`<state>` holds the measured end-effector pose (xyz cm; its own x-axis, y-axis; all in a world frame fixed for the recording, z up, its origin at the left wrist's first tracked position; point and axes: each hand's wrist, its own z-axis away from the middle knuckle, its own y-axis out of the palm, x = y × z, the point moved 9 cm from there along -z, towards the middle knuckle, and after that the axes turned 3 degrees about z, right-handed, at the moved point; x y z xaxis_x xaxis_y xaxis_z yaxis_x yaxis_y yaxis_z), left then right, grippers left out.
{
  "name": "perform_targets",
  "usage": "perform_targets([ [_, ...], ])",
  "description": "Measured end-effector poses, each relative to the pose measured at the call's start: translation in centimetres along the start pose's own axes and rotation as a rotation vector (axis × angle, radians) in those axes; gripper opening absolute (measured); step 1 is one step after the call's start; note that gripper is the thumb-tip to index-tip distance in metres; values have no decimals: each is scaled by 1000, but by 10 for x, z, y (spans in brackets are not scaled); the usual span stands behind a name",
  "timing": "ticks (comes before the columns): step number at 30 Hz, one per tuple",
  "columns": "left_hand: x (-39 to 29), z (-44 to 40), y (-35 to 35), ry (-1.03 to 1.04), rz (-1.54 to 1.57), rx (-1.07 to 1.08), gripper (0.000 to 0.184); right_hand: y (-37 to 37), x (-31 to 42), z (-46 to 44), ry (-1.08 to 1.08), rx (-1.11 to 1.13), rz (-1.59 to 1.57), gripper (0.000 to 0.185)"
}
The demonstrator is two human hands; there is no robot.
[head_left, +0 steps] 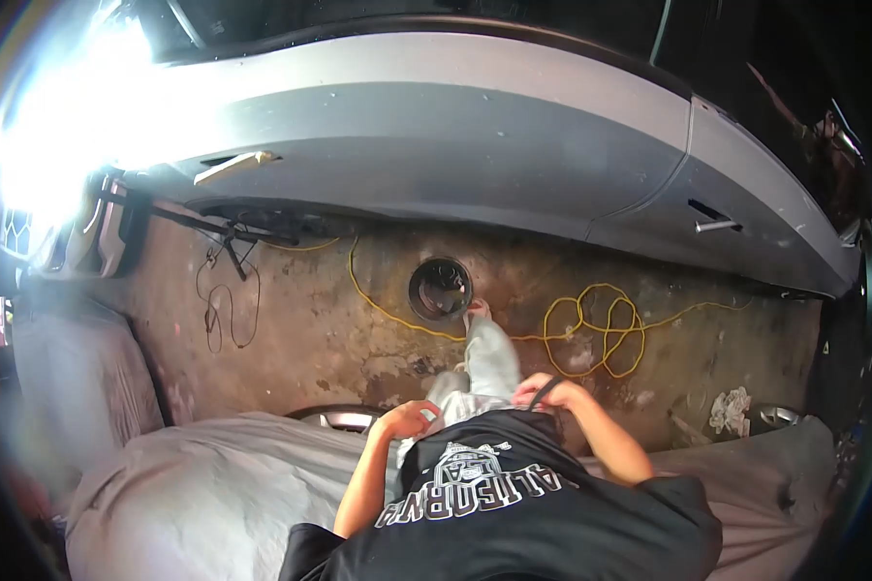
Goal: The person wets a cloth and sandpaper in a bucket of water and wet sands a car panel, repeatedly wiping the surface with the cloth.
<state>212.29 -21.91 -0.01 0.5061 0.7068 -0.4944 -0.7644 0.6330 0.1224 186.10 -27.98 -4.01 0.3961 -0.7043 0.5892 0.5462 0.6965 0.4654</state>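
My left hand (410, 418) is at my waist with its fingers curled against the pale grey trousers (446, 387), just beside the hem of my black T-shirt (494, 474). On the other side of the waist, my right hand (533, 389) has its fingers bent together near the same hem. A dark strap (547, 389) crosses that hand; whether it is held or worn I cannot tell. What lies inside either set of fingers is hidden. In front of my foot (477, 308) stands a round dark bucket (441, 289) on the stained concrete floor.
A grey car body (407, 145) spans the far side, with tape on one door handle (234, 167). A yellow cord (596, 334) lies looped across the floor. Grey covers (203, 474) drape things behind me. A black stand (228, 232) and bright lamp are at left; crumpled paper (730, 412) lies right.
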Motion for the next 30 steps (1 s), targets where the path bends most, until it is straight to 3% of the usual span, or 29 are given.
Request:
perform_targets([
  [2,18,-10,-30,-39,29,-22,48,16,60,-54,139,62,394,26],
  [4,16,15,-70,128,-49,-268,44,41,48,-152,-53,324,573,27],
  [6,-1,47,-103,-15,-124,-223,39,67,43,-197,157,445,521,26],
  [8,-15,67,-147,-14,-348,-161,39,88,65,-215,168,321,441,27],
  [10,-11,62,-189,-34,-321,-30,42,91,98,-222,69,224,439,28],
  [12,2,45,-227,-95,-395,159,44,106,77,-267,-8,83,116,23],
  [14,14,37,-262,-178,-493,398,43,145,77,-328,-299,-107,167,24],
  [16,64,40,-296,-382,-289,623,40,196,78,-376,-221,-107,-120,23],
  [18,47,47,-297,-305,-140,806,36,228,85,-428,-165,9,-1,30],
  [19,55,37,-304,-341,-339,806,35,226,95,-436,-172,-3,-28,30],
  [20,63,28,-313,-379,-535,818,34,217,100,-440,-192,-106,-176,36],
  [22,64,8,-284,13,-619,1056,32,176,91,-462,-286,-402,-341,45],
  [23,84,-11,-285,-380,-665,1103,30,142,76,-476,-361,-606,-359,49],
  [25,121,-86,-292,-614,-239,832,29,60,22,-504,-412,-1045,-483,47],
  [26,126,-149,-297,-358,-465,709,28,19,-17,-518,-234,-1163,-469,44],
  [27,137,-218,-307,-101,-542,609,32,-23,-60,-548,-213,-1270,-566,40],
  [29,113,-341,-302,189,-724,247,33,-97,-105,-531,41,-1578,-436,29],
  [30,106,-395,-293,268,-885,225,41,-131,-125,-534,74,-1662,-385,33],
])
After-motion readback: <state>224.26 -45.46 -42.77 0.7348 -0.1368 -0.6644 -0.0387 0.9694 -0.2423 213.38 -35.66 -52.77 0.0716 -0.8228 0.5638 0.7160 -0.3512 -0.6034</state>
